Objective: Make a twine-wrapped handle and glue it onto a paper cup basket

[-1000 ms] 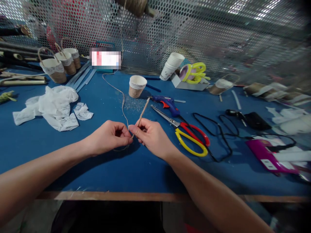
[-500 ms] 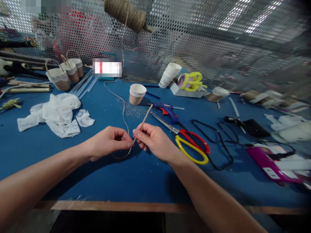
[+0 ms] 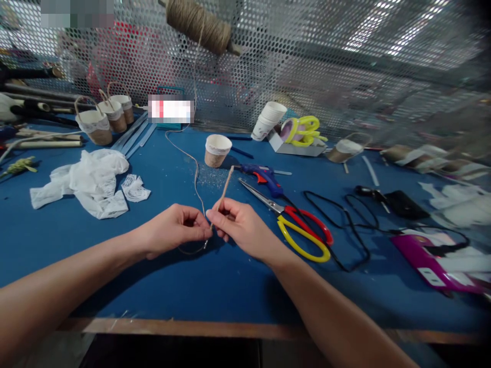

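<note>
Between both hands is a thin stick wrapped in twine (image 3: 226,185), its upper end tilted away from me. My left hand (image 3: 183,225) pinches its lower end, where a strand of twine meets it. Higher up, my right hand (image 3: 237,225) grips the stick between thumb and fingers. The twine runs back over the table to a large spool (image 3: 197,25) hanging at the mesh. A paper cup (image 3: 218,151) with a brown wrap and lace rim stands just beyond my hands. Right of it lie a blue glue gun (image 3: 264,176) and scissors (image 3: 286,217) with red and yellow handles.
White lace (image 3: 90,179) lies crumpled at left, with small handled cups (image 3: 95,128) behind it. Stacked white cups (image 3: 269,121) and a box with yellow-handled scissors (image 3: 301,138) stand at the back. A black cord (image 3: 351,240) and a purple power strip (image 3: 418,260) lie at right.
The stick's upper end has swung slightly left and the right hand has turned a little with it. Both hands keep their hold. The whole view has shifted slightly.
</note>
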`<control>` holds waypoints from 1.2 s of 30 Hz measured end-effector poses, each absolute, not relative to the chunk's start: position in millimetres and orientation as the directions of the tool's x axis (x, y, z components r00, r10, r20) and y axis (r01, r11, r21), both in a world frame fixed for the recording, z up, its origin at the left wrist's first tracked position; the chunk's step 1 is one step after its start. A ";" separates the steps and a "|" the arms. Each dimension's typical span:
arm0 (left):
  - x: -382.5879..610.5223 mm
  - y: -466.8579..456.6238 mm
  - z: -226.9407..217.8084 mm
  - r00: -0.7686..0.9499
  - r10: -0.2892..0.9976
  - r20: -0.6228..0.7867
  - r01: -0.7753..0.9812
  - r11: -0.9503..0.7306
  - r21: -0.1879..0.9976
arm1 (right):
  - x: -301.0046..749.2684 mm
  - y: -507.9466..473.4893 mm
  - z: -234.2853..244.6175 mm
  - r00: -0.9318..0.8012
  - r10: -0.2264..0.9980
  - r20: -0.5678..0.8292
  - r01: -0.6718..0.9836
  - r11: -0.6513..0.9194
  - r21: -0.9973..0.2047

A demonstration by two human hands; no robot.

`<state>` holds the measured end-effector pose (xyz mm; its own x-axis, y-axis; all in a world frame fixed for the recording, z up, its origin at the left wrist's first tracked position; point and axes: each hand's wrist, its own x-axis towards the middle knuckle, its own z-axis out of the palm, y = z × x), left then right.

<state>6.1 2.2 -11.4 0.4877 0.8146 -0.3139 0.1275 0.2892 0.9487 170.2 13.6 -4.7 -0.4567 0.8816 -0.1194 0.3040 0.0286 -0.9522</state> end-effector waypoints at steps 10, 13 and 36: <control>4.8 4.0 -13.2 0.471 0.828 -0.303 0.206 0.230 0.951 | 173.2 16.0 -5.0 -0.474 0.870 -0.136 0.314 0.023 -0.949; 5.2 3.6 -13.0 0.470 0.825 -0.315 0.189 0.255 0.948 | 172.5 15.4 -4.8 -0.452 0.882 -0.133 0.359 0.043 -0.933; 8.5 -0.1 -11.8 0.407 0.863 -0.300 0.216 0.228 0.949 | 167.6 9.6 -4.8 -0.344 0.938 -0.042 0.513 0.151 -0.845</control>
<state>8.5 -0.1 -11.8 0.4066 0.8630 -0.2998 0.2157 0.2282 0.9494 167.6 9.6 -4.8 -0.3445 0.9379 -0.0415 0.5132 0.1511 -0.8449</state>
